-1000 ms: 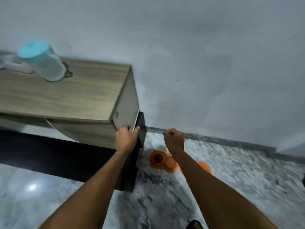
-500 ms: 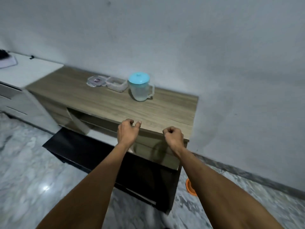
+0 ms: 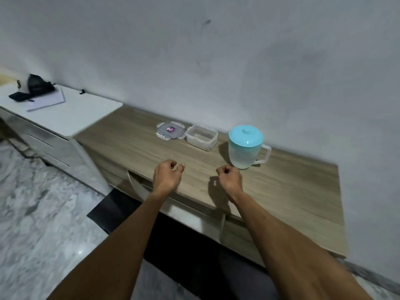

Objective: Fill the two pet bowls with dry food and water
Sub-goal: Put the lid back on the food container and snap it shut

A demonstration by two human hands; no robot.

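A clear plastic pitcher with a light blue lid stands near the wall on the wooden cabinet top. Left of it sits an open clear food container, and its lid lies flat beside that. My left hand hovers over the cabinet's front edge with curled fingers and holds nothing. My right hand is a fist just in front of the pitcher, also holding nothing. No pet bowls are in view.
A lower white cabinet adjoins the wooden one on the left, carrying a black pouch and a sheet of paper. A grey wall runs behind. Marble floor lies left, with a dark strip under the cabinet.
The view has swung up and left from the floor with the orange bowls to the cabinet top. Both hands stay curled and now hover over the cabinet's front edge.
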